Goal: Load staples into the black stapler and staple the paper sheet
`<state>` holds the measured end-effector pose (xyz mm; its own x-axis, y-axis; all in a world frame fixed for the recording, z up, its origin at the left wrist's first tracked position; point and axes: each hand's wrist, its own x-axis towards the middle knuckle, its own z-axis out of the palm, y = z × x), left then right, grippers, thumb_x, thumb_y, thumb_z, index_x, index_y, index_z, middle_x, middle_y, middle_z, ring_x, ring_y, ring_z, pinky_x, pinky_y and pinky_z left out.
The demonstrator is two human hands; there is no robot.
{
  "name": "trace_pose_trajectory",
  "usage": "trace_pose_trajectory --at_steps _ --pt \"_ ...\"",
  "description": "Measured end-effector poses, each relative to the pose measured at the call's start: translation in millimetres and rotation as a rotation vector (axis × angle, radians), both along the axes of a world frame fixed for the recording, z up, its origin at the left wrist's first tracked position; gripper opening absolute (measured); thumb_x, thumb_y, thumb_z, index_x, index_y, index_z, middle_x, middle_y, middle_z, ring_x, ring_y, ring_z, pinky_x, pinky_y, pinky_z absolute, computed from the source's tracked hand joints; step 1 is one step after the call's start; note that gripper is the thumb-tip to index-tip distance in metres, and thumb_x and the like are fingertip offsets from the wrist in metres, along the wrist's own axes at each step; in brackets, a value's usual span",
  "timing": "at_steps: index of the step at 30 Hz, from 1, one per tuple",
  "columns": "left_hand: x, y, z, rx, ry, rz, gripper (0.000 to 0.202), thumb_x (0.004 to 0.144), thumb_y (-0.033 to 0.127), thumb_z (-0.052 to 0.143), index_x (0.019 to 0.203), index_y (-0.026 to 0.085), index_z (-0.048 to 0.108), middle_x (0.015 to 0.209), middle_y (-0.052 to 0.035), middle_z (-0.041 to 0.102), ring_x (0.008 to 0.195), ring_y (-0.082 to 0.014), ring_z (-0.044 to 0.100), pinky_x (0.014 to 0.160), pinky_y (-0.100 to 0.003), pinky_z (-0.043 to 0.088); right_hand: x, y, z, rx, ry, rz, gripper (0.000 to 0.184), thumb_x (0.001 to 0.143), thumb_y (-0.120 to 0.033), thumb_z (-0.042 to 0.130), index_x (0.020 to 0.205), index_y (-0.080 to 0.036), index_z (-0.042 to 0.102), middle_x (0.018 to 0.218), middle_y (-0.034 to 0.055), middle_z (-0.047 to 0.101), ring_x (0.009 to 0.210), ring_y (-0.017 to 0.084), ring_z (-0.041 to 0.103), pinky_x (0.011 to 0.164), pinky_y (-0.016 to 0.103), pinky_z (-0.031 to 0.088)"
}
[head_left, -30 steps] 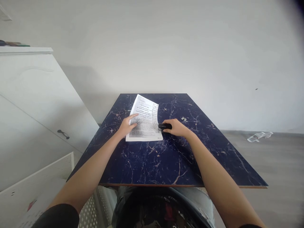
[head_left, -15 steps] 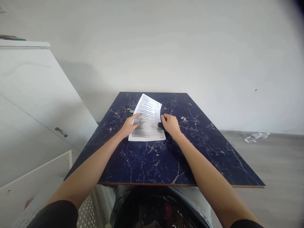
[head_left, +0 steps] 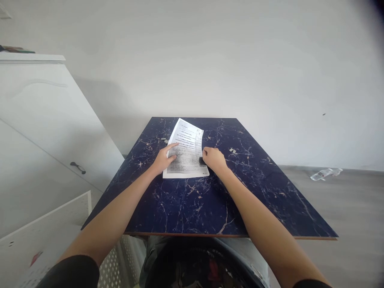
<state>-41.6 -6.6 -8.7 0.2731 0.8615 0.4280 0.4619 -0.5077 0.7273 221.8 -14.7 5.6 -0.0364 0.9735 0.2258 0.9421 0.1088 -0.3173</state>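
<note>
A printed paper sheet point(head_left: 186, 152) lies on the dark blue marbled table point(head_left: 210, 200), its far end curling up. My left hand point(head_left: 163, 159) rests flat on the sheet's left edge, fingers stretched out. My right hand point(head_left: 213, 159) is closed over a small black stapler point(head_left: 202, 161) at the sheet's right edge, and only the stapler's tip shows under the fingers.
A small white scrap point(head_left: 232, 150) lies on the table right of my right hand, another small bit point(head_left: 164, 139) left of the sheet. A white cabinet point(head_left: 39, 132) stands at the left. A crumpled plastic wrapper point(head_left: 325, 173) lies on the floor at right.
My right hand slid the stapler left onto the sheet's right edge and now covers most of it. The left hand stayed on the paper.
</note>
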Motion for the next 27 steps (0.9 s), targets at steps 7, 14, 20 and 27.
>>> trace_pose_trajectory --at_steps 7,14,20,27 --pt "1 0 0.5 -0.005 0.021 0.013 0.055 0.085 0.023 0.06 0.14 0.027 0.057 0.148 -0.0022 0.055 0.139 -0.0255 0.048 0.12 -0.044 0.033 -8 -1 6.4 -0.062 -0.201 0.034 0.032 0.099 -0.023 0.036 0.102 -0.018 0.067 0.096 0.0138 0.073 0.092 0.027 0.067 0.087 0.038 0.042" --pt "3 1 0.9 0.0 0.037 0.006 0.055 0.084 0.023 0.061 0.139 0.023 0.057 0.146 -0.0043 0.056 0.138 -0.0264 0.049 0.12 -0.044 0.034 -17 2 13.6 -0.167 -0.27 0.116 0.026 0.091 -0.014 0.046 0.11 -0.015 0.062 0.102 0.0165 0.071 0.098 0.029 0.067 0.087 0.04 0.043" --pt "4 2 -0.9 0.019 0.042 0.002 0.055 0.084 0.021 0.06 0.139 0.022 0.058 0.146 -0.0045 0.056 0.138 -0.0253 0.049 0.12 -0.042 0.034 -17 -1 10.8 -0.178 -0.255 0.127 0.032 0.102 -0.024 0.03 0.115 -0.02 0.059 0.104 0.0136 0.07 0.094 0.028 0.066 0.079 0.038 0.046" --pt "4 1 -0.4 0.037 0.054 0.004 0.054 0.084 0.021 0.06 0.138 0.023 0.058 0.146 -0.0041 0.056 0.138 -0.025 0.049 0.12 -0.042 0.034 -24 -3 -3.8 -0.012 -0.357 0.083 0.03 0.096 -0.018 0.036 0.116 -0.013 0.059 0.117 0.0205 0.063 0.108 0.032 0.057 0.086 0.043 0.043"
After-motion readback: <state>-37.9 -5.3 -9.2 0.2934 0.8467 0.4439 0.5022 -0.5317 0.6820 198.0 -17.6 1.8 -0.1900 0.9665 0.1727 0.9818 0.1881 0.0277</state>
